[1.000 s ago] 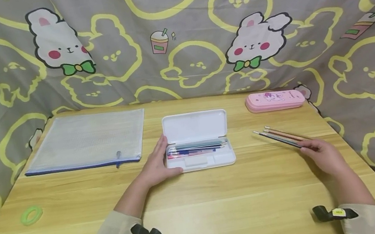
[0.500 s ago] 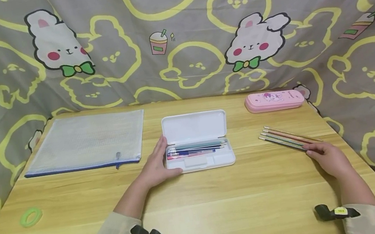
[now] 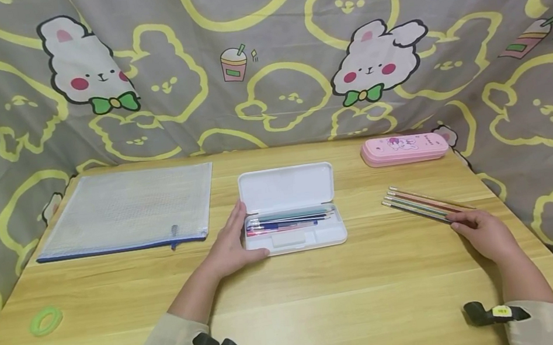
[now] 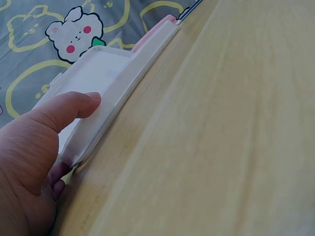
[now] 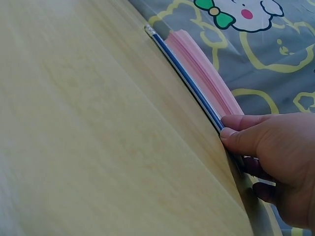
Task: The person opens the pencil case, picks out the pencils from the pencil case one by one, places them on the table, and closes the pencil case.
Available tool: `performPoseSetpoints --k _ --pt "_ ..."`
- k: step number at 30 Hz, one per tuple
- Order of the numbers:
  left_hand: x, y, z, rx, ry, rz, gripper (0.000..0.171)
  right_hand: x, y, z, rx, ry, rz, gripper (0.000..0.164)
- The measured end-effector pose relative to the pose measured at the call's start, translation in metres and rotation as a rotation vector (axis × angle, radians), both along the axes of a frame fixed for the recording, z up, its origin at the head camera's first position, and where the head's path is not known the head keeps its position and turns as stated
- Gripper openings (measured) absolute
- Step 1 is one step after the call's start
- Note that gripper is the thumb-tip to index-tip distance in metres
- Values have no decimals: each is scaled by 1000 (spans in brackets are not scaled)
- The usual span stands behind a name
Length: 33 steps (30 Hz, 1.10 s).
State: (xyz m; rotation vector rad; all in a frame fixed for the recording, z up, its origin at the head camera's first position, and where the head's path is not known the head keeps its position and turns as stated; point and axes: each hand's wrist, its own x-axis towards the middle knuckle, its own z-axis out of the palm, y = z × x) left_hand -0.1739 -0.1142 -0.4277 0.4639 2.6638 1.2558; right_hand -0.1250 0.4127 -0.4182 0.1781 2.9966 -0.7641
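Note:
A white pencil case (image 3: 325,237) lies with its lid raised, holding pencils, a blue pen (image 3: 284,226) and a white eraser (image 3: 288,238). My left hand (image 3: 231,248) grips its left end, thumb along the front edge and fingers round the side; the left wrist view shows the thumb (image 4: 74,105) bent over the front wall. At the right, my right hand (image 3: 484,234) pinches the near ends of several pencils (image 3: 421,205) between thumb and forefinger. They lie low along the table, eraser ends spread toward the case. A dark blue pencil (image 5: 189,81) is nearest in the right wrist view.
A closed pink pencil case (image 3: 406,148) sits at the back right. A mesh zip pouch (image 3: 127,208) with a blue edge lies back left, and a green ring (image 3: 46,320) nearer on the left. A patterned curtain (image 3: 278,36) borders the wooden table (image 3: 317,308).
My right hand moved slightly right with the pencils, whose ends now lie more evenly side by side. It has stayed still over the last half second. The left hand holds its place.

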Motion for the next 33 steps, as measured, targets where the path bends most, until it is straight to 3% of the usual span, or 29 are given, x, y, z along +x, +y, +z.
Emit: performPoseSetpoints --k 6,15,33 --pt "0 0 0 -5 0 -2 123 0 -7 2 -15 52 -6 44" --pt "1 0 1 -5 7 -2 123 -11 -47 10 -57 208 59 31" --pt "1 0 2 -10 2 -1 123 -60 -171 23 -202 178 370 21"
